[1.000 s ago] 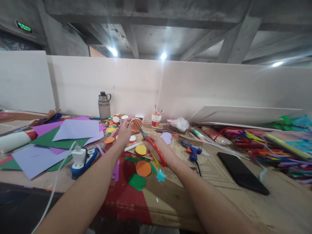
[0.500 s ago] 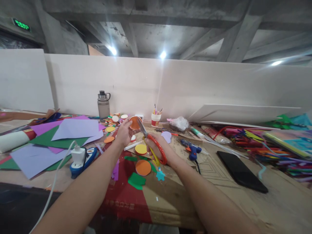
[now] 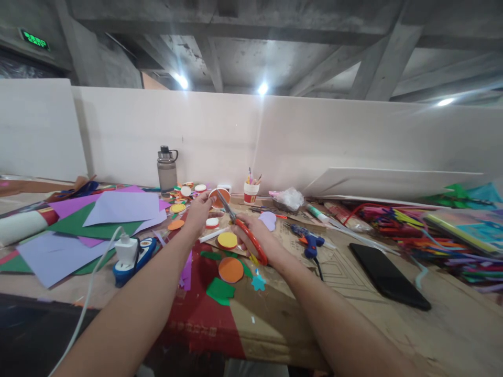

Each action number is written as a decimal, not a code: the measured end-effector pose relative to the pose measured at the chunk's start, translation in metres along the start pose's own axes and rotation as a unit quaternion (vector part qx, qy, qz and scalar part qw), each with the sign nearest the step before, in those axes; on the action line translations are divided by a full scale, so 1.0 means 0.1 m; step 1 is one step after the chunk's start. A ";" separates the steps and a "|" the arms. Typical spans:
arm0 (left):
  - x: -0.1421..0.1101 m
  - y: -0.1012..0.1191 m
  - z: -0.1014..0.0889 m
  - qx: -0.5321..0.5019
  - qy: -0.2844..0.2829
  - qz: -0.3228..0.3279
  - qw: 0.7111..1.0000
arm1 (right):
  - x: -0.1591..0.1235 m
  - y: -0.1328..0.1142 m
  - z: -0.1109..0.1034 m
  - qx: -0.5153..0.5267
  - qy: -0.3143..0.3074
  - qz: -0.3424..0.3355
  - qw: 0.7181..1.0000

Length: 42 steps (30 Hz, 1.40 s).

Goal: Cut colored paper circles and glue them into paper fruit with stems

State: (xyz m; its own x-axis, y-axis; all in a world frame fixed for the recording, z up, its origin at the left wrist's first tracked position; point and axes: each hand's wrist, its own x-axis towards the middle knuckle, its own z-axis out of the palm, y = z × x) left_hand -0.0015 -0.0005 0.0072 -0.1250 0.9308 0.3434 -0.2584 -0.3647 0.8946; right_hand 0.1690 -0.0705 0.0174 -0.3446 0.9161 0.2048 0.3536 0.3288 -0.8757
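Raised over the cardboard, my left hand (image 3: 200, 209) pinches an orange disc with a pale rim (image 3: 222, 199) by its left edge. My right hand (image 3: 255, 233) is wrapped round the handles of red-and-yellow scissors (image 3: 251, 238). The blades point up and left and lie across the disc's face; whether they cut into it I cannot tell. Below my hands are a yellow disc (image 3: 227, 240), another orange disc (image 3: 231, 270), a green paper scrap (image 3: 220, 291) and a small blue flower-like cutout (image 3: 258, 281). A white disc (image 3: 212, 223) sits beside my left fingers.
A blue glue gun (image 3: 312, 245) and a black phone (image 3: 389, 275) lie to the right. Coloured sheets (image 3: 121, 208) and a power strip (image 3: 135, 259) are on the left. Behind stand a bottle (image 3: 167, 173) and a paper cup of pencils (image 3: 251, 192).
The scissors have closed up, their handles drawing together, and their blades have shifted slightly left over the disc. The disc has turned a little in my left hand.
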 end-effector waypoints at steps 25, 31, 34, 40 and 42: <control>-0.04 0.04 0.04 0.076 -0.008 0.045 0.996 | 0.00 -0.05 0.03 0.040 -0.010 0.052 0.998; -0.02 0.02 0.02 0.083 -0.018 0.050 0.995 | -0.06 -0.15 0.02 0.048 -0.004 0.068 0.997; -0.01 0.00 0.01 0.094 -0.024 0.051 0.994 | -0.06 -0.18 0.02 0.042 -0.007 0.069 0.997; 0.03 -0.05 -0.02 0.114 -0.034 0.057 0.991 | -0.06 -0.18 0.01 0.039 -0.012 0.079 0.996; 0.03 -0.05 -0.02 0.119 -0.038 0.058 0.990 | -0.06 -0.16 0.02 0.045 -0.013 0.078 0.996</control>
State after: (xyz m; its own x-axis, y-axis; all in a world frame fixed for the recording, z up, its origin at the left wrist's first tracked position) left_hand -0.0028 0.0037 0.0035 -0.0664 0.8853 0.4602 -0.0113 -0.4619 0.8869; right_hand 0.1634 -0.0817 0.0297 -0.3138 0.9480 0.0526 0.3261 0.1596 -0.9318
